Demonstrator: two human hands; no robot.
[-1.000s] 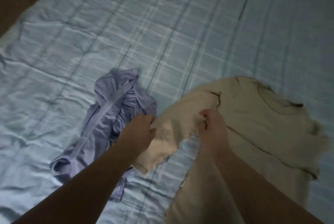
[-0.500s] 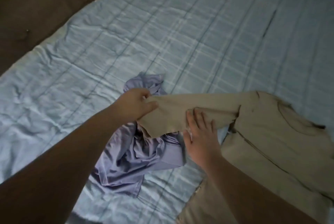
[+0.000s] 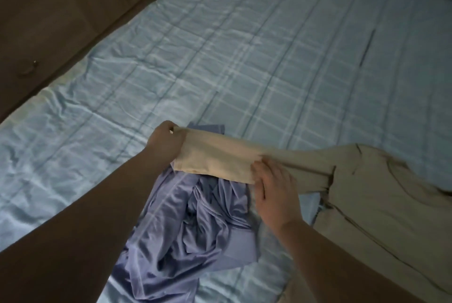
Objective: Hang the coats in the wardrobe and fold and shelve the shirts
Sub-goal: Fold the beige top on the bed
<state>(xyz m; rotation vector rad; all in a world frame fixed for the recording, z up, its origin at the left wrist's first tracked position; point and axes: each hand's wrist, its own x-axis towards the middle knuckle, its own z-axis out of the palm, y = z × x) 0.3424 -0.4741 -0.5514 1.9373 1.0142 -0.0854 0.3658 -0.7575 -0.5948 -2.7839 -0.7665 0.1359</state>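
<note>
Two hands work one sleeve of the beige shirt [image 3: 381,205], whose body lies at the right of the frame on the bed [image 3: 244,58]. The left hand [image 3: 165,142] pinches the cuff end, fingers curled round it; the right hand [image 3: 274,185] lies flat on the sleeve nearer the shoulder, fingers straight. The sleeve's long axis runs left to right between them, above the crumpled lilac shirt [image 3: 195,224]. Folding the sleeve rightward over the body seems next.

A home bedroom: a bed [image 3: 244,63] under a pale blue checked sheet, brown wooden furniture [image 3: 61,14] beside it.
</note>
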